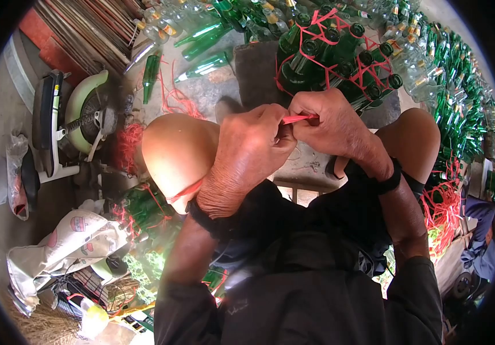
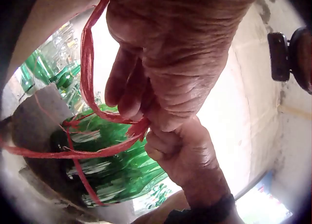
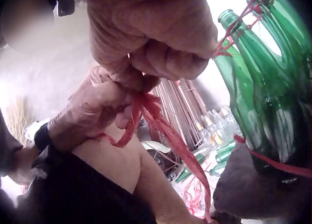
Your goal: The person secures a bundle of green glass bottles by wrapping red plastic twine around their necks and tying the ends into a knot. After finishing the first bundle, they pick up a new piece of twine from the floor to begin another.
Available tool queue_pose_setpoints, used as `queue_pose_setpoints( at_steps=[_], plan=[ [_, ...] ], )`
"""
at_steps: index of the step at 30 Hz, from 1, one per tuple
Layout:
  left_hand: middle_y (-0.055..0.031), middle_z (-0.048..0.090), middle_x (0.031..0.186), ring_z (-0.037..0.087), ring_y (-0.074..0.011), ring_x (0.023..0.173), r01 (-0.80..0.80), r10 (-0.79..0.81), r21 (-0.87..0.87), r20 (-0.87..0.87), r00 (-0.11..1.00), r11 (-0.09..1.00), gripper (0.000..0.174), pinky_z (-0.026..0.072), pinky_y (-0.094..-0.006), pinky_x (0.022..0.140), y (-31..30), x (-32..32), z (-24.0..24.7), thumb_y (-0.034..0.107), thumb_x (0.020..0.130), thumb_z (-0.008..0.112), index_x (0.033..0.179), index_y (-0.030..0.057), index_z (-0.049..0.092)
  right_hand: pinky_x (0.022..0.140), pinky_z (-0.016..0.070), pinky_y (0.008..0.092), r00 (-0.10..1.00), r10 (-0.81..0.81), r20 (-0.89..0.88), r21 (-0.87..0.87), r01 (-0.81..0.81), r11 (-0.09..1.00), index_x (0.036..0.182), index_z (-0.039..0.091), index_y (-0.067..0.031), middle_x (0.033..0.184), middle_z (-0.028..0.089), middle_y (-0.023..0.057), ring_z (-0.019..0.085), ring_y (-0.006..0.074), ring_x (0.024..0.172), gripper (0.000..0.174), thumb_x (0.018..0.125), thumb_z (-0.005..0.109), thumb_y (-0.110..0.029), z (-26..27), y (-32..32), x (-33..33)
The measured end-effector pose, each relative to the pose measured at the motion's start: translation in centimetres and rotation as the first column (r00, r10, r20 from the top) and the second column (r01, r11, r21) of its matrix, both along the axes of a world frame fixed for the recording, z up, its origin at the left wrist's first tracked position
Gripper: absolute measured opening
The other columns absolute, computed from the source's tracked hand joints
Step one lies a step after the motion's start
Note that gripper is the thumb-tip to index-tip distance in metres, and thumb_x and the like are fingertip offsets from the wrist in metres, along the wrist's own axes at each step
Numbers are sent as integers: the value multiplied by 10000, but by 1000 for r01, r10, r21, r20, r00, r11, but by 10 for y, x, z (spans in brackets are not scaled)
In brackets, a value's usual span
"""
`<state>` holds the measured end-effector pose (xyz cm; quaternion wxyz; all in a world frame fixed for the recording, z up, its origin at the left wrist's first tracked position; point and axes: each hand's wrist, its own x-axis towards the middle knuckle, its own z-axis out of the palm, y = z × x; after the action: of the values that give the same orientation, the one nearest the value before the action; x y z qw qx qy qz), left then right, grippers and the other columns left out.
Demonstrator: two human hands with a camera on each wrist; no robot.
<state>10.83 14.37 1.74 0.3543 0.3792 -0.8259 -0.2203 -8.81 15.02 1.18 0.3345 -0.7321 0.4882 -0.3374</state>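
Note:
Both hands meet over the lap between the bare knees, in the middle of the head view. My left hand (image 1: 250, 149) pinches a strip of red plastic twine (image 1: 300, 118) in its fingertips. Against it, my right hand (image 1: 336, 123) grips the same twine with thumb and curled fingers. Loose lengths of the red twine (image 3: 178, 143) hang below the fingers in the right wrist view. Just beyond the hands stands a bundle of green glass bottles (image 1: 302, 72), laced with red twine round necks and bodies. Part of the twine is hidden inside the fingers.
The bundle stands on a dark stone block (image 1: 257, 72). Loose green bottles (image 1: 204, 68) lie behind it, and a large heap of bottles (image 1: 460, 103) fills the right side. Tangled red twine (image 1: 440, 210) hangs at the right. At left are a wheeled device (image 1: 86, 115) and a cloth bag (image 1: 66, 238).

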Motion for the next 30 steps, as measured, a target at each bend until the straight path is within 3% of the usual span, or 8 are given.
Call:
queue_pose_setpoints(
  at_steps=[4, 11, 14, 20, 22, 27, 29, 30],
  plan=[
    [-158, 641, 739, 676, -378, 685, 30, -31, 52, 10, 999, 998, 145, 533, -465, 602, -2, 2, 0, 2, 758, 744, 838, 11, 624, 593, 536, 435, 999, 29, -46, -45, -31, 998, 777, 656, -28, 704, 651, 190, 671, 404, 663, 50, 760, 690, -61, -4, -1, -1],
    [-173, 644, 728, 673, -395, 682, 30, -34, 79, 41, 999, 996, 139, 534, -472, 606, -2, 3, 0, 13, 774, 745, 823, 8, 614, 594, 530, 439, 997, 59, -52, -8, -59, 998, 789, 657, -17, 702, 652, 190, 666, 411, 662, 56, 761, 686, -56, -1, -3, 0],
    [-176, 662, 743, 689, -383, 680, 34, -32, 82, -25, 999, 996, 143, 542, -457, 597, -1, 3, -1, 12, 777, 753, 829, 11, 621, 587, 521, 417, 997, 73, -18, 18, -73, 997, 808, 667, -9, 704, 652, 188, 662, 384, 638, 59, 776, 685, -54, 4, -3, -2],
    [-154, 671, 739, 703, -348, 666, 26, -20, 77, -69, 997, 997, 162, 553, -411, 581, 0, 1, 2, -46, 762, 745, 836, 23, 618, 584, 497, 354, 995, 67, 71, 84, -73, 994, 828, 673, 1, 696, 634, 160, 622, 232, 602, 52, 805, 684, -45, 7, -2, -4],
    [-151, 674, 742, 703, -340, 663, 20, -12, 78, -97, 995, 997, 166, 555, -400, 582, 1, -1, 0, -58, 761, 740, 837, 25, 618, 566, 428, 297, 990, 58, 128, 91, -70, 993, 795, 609, -12, 658, 536, 33, 485, 98, 612, 81, 768, 679, 19, 3, 0, -4],
    [-125, 686, 751, 722, -276, 663, 22, -11, 89, -125, 992, 996, 171, 560, -355, 583, 3, -3, 2, -69, 769, 738, 845, 25, 617, 575, 435, 284, 992, 58, 113, 87, -68, 994, 819, 641, -18, 667, 552, 21, 498, 89, 622, 70, 772, 673, 21, 3, -1, -7],
    [-99, 705, 771, 721, -183, 666, 12, 14, 177, -143, 990, 984, 159, 562, -317, 585, 5, -2, 5, -71, 799, 734, 862, 19, 619, 579, 438, 279, 991, 58, 117, 97, -70, 993, 829, 649, -18, 671, 557, 23, 504, 89, 626, 68, 776, 670, 20, 4, 0, -8],
    [-99, 705, 771, 721, -183, 666, 11, 14, 174, -142, 990, 985, 159, 562, -317, 585, 5, -2, 3, -71, 799, 734, 862, 19, 619, 587, 445, 277, 992, 53, 115, 98, -65, 993, 840, 656, -18, 682, 575, 23, 518, 85, 634, 67, 783, 665, 17, 5, 0, -9]
  ],
)
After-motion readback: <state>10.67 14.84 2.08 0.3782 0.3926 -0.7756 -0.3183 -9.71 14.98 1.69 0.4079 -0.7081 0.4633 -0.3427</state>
